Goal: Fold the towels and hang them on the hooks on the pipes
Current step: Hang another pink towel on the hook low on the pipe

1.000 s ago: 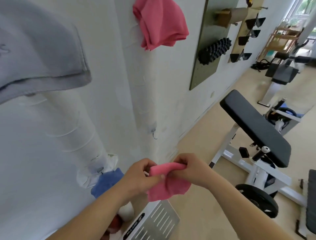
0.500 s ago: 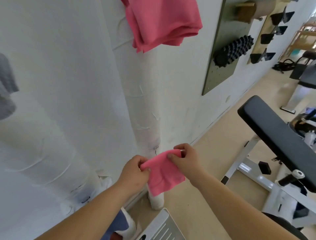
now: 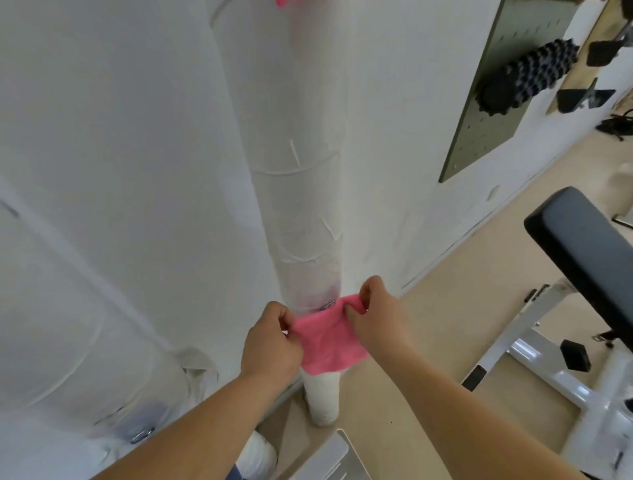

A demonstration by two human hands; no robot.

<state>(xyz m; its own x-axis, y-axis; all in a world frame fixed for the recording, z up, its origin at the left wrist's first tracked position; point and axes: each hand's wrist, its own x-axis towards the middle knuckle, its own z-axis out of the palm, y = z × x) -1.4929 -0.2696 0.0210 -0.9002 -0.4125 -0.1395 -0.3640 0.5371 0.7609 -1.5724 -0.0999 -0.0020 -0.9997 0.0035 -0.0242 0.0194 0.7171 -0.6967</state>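
A small folded pink towel is stretched between my two hands, right against the lower part of a white wrapped pipe. My left hand pinches its left top corner. My right hand pinches its right top corner close to the pipe. A small metal hook shows on the pipe just behind the towel's top edge. Whether the towel is caught on the hook I cannot tell. A sliver of another pink towel peeks in at the top edge.
A second, thicker white pipe runs at the left with a metal hook low down. A black padded bench on a white frame stands at the right. A green pegboard with a black foam roller hangs on the wall.
The view has tilted down and closer to the pipe. Both hands have carried the pink towel forward, up against the hook on the pipe. The upper pink towel has almost left the view.
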